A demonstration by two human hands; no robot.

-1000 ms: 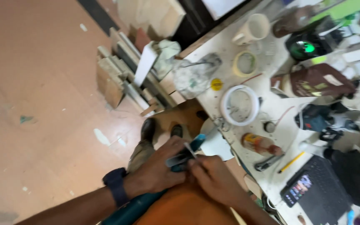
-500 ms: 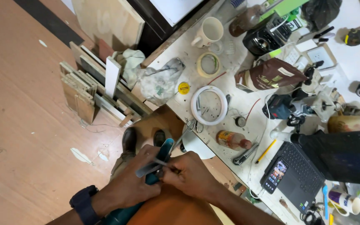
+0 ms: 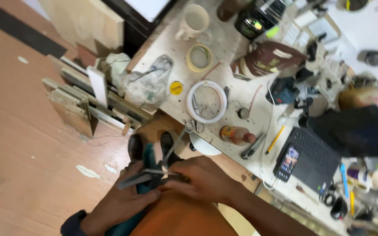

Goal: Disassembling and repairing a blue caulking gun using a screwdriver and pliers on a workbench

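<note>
Both hands are clamping down low over the lap, left hand (image 3: 119, 203) on a teal tool body (image 3: 147, 168), right hand (image 3: 202, 179) pinching thin metal pliers (image 3: 171, 153), working just off the cluttered counter (image 3: 237, 105) edge, open wooden floor (image 3: 22, 131) lying clear to the left.

The floor (image 3: 18, 131) to the left lies open, room enough for a hand to swing; stacked wood offcuts (image 3: 75, 105) wall off its far side. The bench (image 3: 162, 52) is crowded; a white ring (image 3: 206, 102), tape roll (image 3: 200, 57), mug (image 3: 195, 21), bottle (image 3: 237, 135) and laptop (image 3: 311, 157) leave only narrow gaps.
</note>
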